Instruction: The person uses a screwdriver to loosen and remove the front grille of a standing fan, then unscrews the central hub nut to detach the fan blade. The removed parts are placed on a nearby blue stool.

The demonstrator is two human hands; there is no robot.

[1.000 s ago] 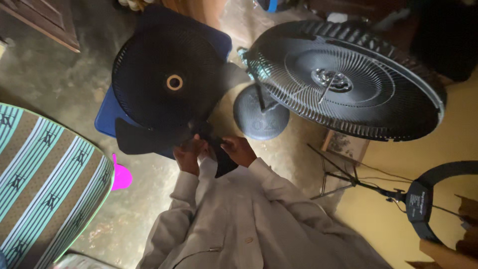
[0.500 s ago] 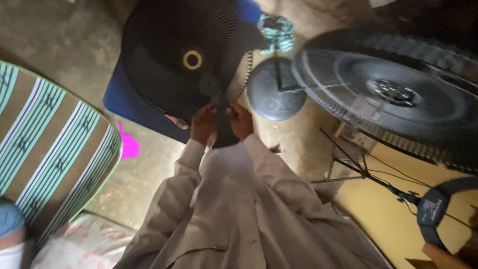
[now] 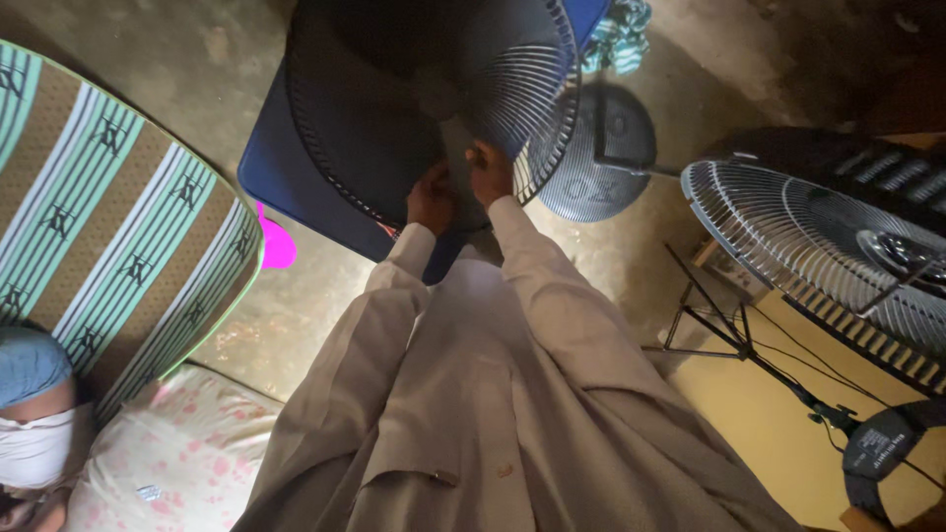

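Two hands work side by side; the left hand (image 3: 431, 200) and right hand (image 3: 490, 169) each close on the dark fan blade (image 3: 448, 148), steadying it against the round fan grille (image 3: 434, 99) just beyond them, over the blue box (image 3: 286, 167).

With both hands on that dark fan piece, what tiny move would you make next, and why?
Probably set the dark fan blade down into the round wire guard. Both the left hand and the right hand grip it right over the guard, which lies on the blue box.
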